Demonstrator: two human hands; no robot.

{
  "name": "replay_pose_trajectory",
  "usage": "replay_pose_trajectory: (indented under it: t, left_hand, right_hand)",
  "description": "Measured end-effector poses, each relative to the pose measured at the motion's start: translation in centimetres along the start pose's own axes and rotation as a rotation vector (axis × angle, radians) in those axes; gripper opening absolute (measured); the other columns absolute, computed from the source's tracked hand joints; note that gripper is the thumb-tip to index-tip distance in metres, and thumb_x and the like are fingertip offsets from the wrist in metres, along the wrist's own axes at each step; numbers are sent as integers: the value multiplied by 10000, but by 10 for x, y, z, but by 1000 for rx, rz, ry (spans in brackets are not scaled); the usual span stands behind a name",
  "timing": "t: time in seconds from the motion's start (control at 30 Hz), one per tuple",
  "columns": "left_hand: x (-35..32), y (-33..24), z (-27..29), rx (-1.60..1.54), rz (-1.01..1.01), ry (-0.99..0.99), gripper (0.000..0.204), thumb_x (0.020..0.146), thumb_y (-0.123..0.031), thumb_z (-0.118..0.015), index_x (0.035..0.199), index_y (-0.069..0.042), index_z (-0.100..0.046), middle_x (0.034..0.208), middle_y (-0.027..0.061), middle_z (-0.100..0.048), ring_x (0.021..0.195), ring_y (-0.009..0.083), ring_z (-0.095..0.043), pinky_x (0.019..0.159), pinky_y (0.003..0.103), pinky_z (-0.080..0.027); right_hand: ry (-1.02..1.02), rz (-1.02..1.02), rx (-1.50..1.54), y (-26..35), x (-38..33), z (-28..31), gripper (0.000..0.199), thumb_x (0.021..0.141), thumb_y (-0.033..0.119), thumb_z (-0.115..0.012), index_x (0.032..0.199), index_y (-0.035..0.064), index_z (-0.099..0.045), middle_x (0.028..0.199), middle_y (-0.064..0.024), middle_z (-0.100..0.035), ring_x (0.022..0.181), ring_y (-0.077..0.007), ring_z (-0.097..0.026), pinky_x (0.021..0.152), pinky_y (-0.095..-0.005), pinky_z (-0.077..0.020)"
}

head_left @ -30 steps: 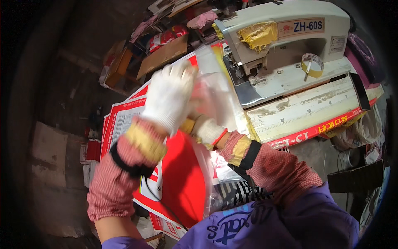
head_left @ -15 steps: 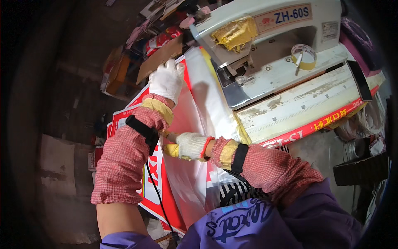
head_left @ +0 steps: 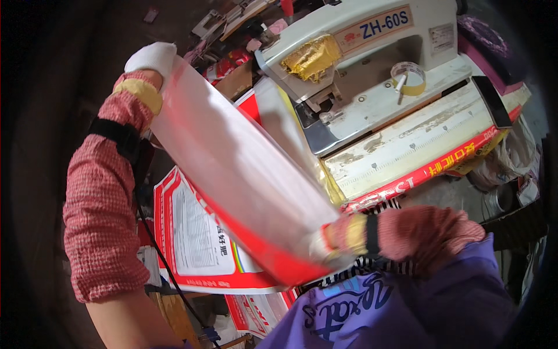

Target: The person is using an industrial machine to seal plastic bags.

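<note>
A long white woven sack (head_left: 244, 180) with a red edge is stretched taut between my two hands. My left hand (head_left: 152, 57), in a white glove, grips its far end, raised high at the upper left. At the lower middle my right hand (head_left: 321, 244), also in a white glove, grips the near end close to my chest, blurred and partly hidden behind the sack. Both forearms wear red checked sleeves with black and yellow bands.
A white industrial sewing machine (head_left: 372, 70) stands on a worn table (head_left: 407, 145) at the upper right, with a tape roll (head_left: 408, 78) on its bed. Printed red and white sacks (head_left: 197, 244) lie stacked below the held one. Clutter (head_left: 232, 52) fills the dark floor behind.
My left hand has lifted up and to the left, and my right hand has drawn back toward my chest. The sack, flat on the pile before, is now pulled up and stretched.
</note>
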State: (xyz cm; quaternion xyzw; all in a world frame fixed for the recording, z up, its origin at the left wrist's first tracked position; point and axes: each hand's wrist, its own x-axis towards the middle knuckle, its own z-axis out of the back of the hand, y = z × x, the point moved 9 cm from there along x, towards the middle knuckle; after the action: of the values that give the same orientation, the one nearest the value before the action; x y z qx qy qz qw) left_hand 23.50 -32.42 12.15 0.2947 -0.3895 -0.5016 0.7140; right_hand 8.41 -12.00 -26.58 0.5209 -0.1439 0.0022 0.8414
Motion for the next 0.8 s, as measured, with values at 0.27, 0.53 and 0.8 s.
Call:
replay_pose_trajectory:
  t: [0.27,0.53,0.8]
  left_hand:
    - [-20,-11,-15,-165,66,104,344,877,-301,-363,935,-80,-621,939,129,-616,928,293,-570,791,365,-435]
    - [-30,-31,-3,-114,-6,121,289,800,-235,-456,994,-101,-624,1020,137,-594,946,307,-573,780,391,-470]
    - [-25,-48,-16,-306,24,165,352,838,-295,-421,1055,-68,-580,1079,156,-567,981,308,-557,830,365,-440]
  right_hand:
    - [-853,-271,461,25,-45,128,308,752,195,-602,1025,64,-546,801,-109,-596,740,-196,-578,606,-328,-460]
    - [-764,-375,192,44,-35,159,526,741,190,-622,1204,36,-425,801,-134,-599,685,-220,-572,577,-322,-461]
    - [-358,-545,669,16,-8,96,296,785,125,-565,1041,-13,-506,746,-115,-606,571,-172,-557,490,-296,-453]
